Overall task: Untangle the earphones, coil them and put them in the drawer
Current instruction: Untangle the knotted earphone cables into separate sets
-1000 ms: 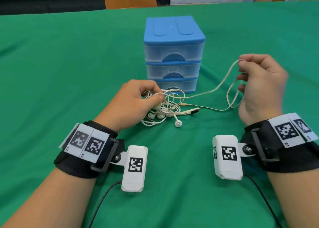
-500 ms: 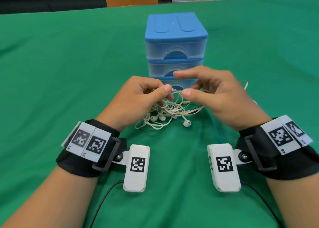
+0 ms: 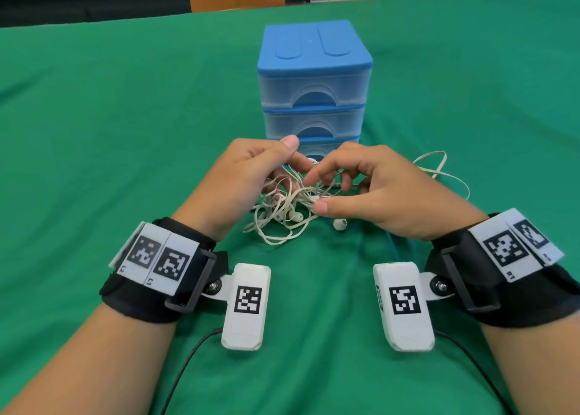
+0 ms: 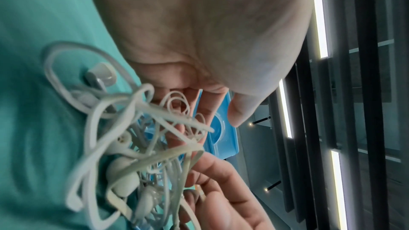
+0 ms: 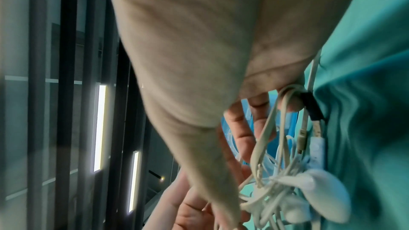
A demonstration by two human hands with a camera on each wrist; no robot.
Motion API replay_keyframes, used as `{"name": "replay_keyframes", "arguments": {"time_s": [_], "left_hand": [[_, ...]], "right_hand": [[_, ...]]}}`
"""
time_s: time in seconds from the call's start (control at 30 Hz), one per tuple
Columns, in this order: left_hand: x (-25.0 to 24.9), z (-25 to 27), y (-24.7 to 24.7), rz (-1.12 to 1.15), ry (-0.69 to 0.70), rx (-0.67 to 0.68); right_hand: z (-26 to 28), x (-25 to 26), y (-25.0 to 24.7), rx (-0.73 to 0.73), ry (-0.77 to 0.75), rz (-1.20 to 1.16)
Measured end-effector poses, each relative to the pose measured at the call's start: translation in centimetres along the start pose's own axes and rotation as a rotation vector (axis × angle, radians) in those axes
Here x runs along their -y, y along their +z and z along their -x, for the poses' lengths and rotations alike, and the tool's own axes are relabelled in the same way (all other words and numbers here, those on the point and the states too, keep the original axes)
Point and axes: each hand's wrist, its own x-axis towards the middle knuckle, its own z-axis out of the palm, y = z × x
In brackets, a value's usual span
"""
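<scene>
Both hands now meet over the tangle; 1 s ago the right hand (image 3: 389, 191) was out to the right, stretching a strand. Green cloth (image 3: 125, 116) covers the table; dark slatted wall w/ strip lights shows in the wrist views. Earphones (image 3: 288, 207) lie in a knotted heap w/ no clear long axis, just in front of the blue 3-drawer unit (image 3: 314, 78), one loop trailing right. Left hand (image 3: 248, 170) fingers curled into the cords; right hand fingers curled, thumb pressing strands. One earbud (image 3: 340, 224) lies loose nr the right thumb.
</scene>
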Motion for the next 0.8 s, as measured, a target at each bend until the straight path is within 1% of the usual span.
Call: {"name": "replay_keyframes", "arguments": {"time_s": [0.1,0.17,0.2,0.27,0.33,0.43,0.5,0.57,0.67,0.8], "left_hand": [[0.0,0.0,0.1,-0.020,0.003,0.015],[0.0,0.0,0.1,-0.081,0.050,0.036],[0.0,0.0,0.1,-0.109,0.072,0.050],[0.0,0.1,0.1,-0.119,0.077,0.076],[0.0,0.2,0.1,-0.137,0.077,0.105],[0.0,0.3,0.0,-0.227,0.119,0.135],[0.1,0.2,-0.1,-0.281,0.137,0.114],[0.3,0.1,-0.2,-0.325,0.123,0.072],[0.4,0.0,-0.3,-0.355,0.092,0.031],[0.3,0.1,-0.3,-0.348,0.075,0.017]], "right_hand": [[-0.2,-0.3,0.0,-0.018,0.027,0.055],[-0.3,-0.4,0.1,-0.037,0.013,0.064],[-0.4,-0.5,0.1,-0.073,-0.004,0.066],[-0.5,-0.6,0.0,-0.211,-0.046,0.043],[-0.6,-0.5,-0.3,-0.398,-0.077,-0.013],[-0.7,-0.6,-1.0,-0.666,-0.092,-0.095],[-0.7,-0.7,-1.5,-0.807,-0.078,-0.173],[-0.7,-0.7,-2.0,-0.920,-0.059,-0.267],[-0.7,-0.8,-2.3,-0.996,-0.030,-0.377],[-0.7,-0.9,-2.3,-1.000,-0.010,-0.385]]}}
